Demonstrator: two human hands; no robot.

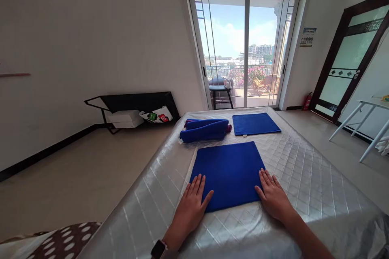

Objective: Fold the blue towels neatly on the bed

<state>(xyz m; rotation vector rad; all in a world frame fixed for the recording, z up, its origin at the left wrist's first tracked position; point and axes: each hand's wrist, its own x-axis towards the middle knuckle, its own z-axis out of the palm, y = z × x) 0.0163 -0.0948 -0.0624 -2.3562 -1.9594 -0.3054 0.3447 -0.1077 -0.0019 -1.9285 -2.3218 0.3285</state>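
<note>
A flat blue cloth cover (229, 174), roughly square, lies on the plastic-wrapped mattress (146, 214) in front of me. My left hand (192, 204) rests on its near left edge, fingers stretched out and thumb spread. On the right edge lies my right hand (273, 196), also flat with its fingers extended. Neither hand grips anything. Beyond this cover, a second flat blue cover (257, 124) sits to the right, with a small white tag at its near edge. To its left are several rolled or folded blue cloths (206, 130), with some purple showing at the ends.
A black rack (136, 103) with white boxes (126, 118) stands against the left wall. Brown polka-dot fabric (65, 243) is at the lower left. Behind the mattress is a sliding glass door (246, 48). A white-legged table (372, 107) and a fire extinguisher (306, 101) stand on the right.
</note>
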